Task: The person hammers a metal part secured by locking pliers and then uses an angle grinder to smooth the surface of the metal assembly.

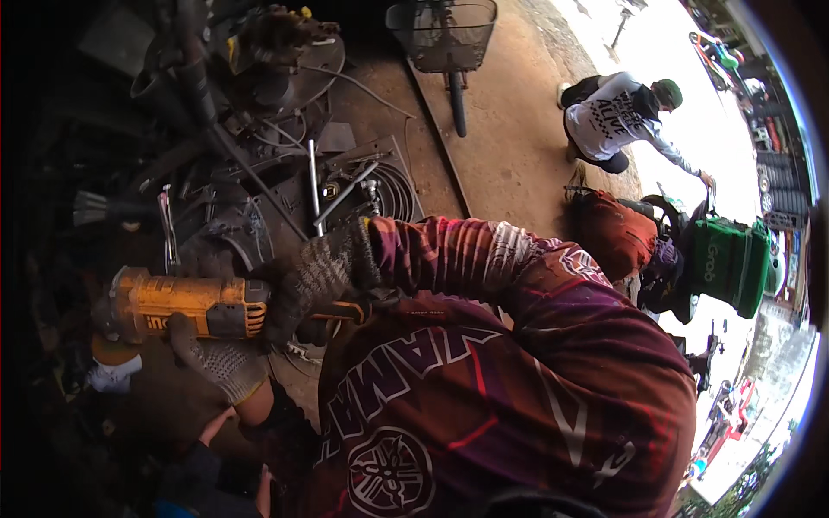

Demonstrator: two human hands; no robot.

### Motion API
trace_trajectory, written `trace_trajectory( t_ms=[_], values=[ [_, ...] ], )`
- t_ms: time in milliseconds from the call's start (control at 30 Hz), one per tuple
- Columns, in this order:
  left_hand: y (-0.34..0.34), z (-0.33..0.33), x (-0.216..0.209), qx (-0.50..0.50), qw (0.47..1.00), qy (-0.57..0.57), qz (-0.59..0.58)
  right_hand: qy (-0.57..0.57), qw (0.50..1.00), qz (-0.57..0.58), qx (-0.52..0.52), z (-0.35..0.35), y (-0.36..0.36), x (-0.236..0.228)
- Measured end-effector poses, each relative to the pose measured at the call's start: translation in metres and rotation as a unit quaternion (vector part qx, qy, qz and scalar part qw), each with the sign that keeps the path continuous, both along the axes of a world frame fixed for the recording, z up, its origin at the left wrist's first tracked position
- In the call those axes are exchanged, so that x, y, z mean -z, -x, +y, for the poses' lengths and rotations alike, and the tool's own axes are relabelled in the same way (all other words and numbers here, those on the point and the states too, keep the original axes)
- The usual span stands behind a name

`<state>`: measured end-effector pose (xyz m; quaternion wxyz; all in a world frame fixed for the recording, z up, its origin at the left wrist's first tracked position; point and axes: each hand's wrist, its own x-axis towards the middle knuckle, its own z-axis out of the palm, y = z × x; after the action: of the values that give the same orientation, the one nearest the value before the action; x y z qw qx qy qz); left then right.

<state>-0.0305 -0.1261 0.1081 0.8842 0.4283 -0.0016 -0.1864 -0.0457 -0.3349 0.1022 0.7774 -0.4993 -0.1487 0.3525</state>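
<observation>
A yellow-orange and black angle grinder (186, 306) lies level across the left of the head view, its front end dim and blurred. My right hand (324, 263), in a dark knit glove, is closed around its rear part, partly in shadow. My left hand (226, 367), in a grey knit glove, clasps the housing from below, with the thumb up its near side. Just beyond lie a bright metal tube (314, 186) and a second, slanted metal bar (347, 193). Whether the grinder's disc touches anything is too dark to see.
Beyond stands a bicycle with a wire basket (442, 39). A person in a white top (613, 116) crouches at right, one arm toward a green box (730, 263) beside an orange-red bag (613, 233). Another person's bare forearm (216, 426) shows at lower left. Dark metal clutter fills the upper left.
</observation>
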Motion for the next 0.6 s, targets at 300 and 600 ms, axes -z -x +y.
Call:
trace_trajectory(
  t_ms=[300, 600],
  values=[
    [0.027, 0.084, -0.009, -0.182, 0.983, 0.02, -0.027, -0.138, 0.985, 0.034, -0.096, 0.051, 0.024, 0.024],
    [0.069, 0.257, -0.067, -0.079, 0.995, -0.01, -0.064, 0.069, 0.997, -0.024, 0.014, 0.079, 0.074, 0.065]
  ],
)
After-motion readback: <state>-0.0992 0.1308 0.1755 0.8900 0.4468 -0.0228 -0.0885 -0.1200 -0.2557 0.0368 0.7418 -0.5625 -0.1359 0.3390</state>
